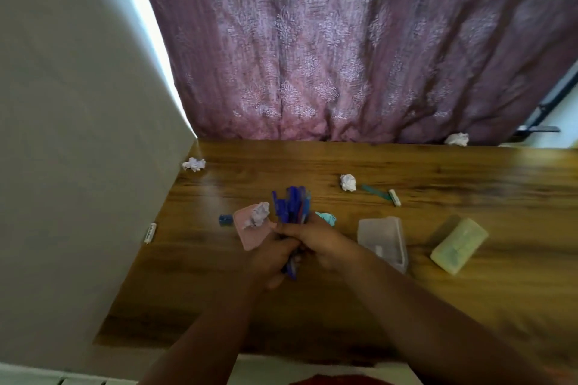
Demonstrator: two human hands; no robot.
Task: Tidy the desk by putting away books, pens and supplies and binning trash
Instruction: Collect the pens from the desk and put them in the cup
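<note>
Pens (291,208) bunched in both hands, left hand (275,255) and right hand (316,237) fingers wrapped tight; square the tips before dropping them into the clear case (383,239) just right.

No text can be read anywhere here. The small white tube (149,232) at the desk's left edge carries a line of dark print along its side, but it is too small and blurred to make out; a second white tube (394,197) farther right shows no legible marking either
</note>
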